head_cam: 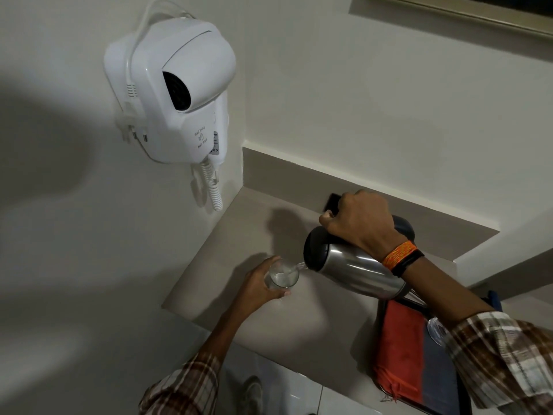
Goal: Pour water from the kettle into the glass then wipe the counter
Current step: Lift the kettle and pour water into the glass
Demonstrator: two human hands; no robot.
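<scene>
This looks like a hotel room, at the small nook where guests make a drink. A white hair dryer [176, 94] with a coiled cord hangs in its holder on the plain pale wall, the sort fixed in guest rooms. Below it a beige desk [239, 223] is set into the corner, carrying a steel kettle [353, 265], a drinking glass [282, 277] and a dark tray [462, 393] with a folded orange and grey cloth [413, 354].
</scene>
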